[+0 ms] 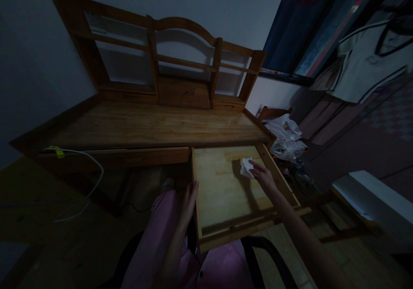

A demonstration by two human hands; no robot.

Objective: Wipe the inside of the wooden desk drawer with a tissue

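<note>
Lap: pink trousers [161,220] below the left hand, partly under the drawer's front edge from where I stand.
Left hand: the left hand [189,198] has its fingers nearly straight and close together, laid along the outside of the drawer's near-left wall; it looks like a steadying touch, not a clasp.
Drawer: the pulled-out drawer [219,198] spreads rightward from the left hand and lies beneath the right one, its pale bottom plainly showing.
Right hand: the right hand [263,177] reaches in over the far half, fingers narrowed in a pinch on a tissue.
Tissue: the crumpled white tissue [247,167] sits at the right fingertips, on their left. I'd judge the step in hand to be working it over the drawer's bottom; whether it touches the wood, I can't tell.
Next move: it calls for a firm pinch, light downward pressure, and the left hand bracing the wall.
Desk: the wooden desk [167,125] lies beyond both hands.
Shelf: the rack [151,60] rises behind, farthest from them.
</note>
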